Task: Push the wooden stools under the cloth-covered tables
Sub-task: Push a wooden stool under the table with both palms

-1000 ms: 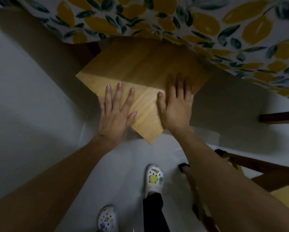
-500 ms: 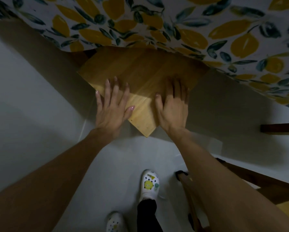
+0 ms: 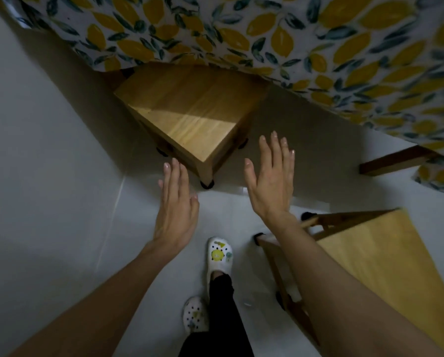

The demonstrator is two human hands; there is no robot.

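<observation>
Risk: second stool (image 3: 385,264) sat right by my leg, trip hazard.
Both hands, left hand (image 3: 176,202) and right hand (image 3: 270,176), were flat-open, empty, off the first stool (image 3: 190,112), which was only half under the tablecloth (image 3: 293,34).

A single head-worn wide-angle camera looks steeply down, close over both forearms, toward the floor (image 3: 61,202); edges appear somewhat distorted.

A pale grey floor (image 3: 61,202) fills the lower view, a thin seam running across it. Two white clogs (image 3: 219,255) with yellow and green charms stand on it, one ahead of the other, below black trouser legs (image 3: 221,318).
</observation>
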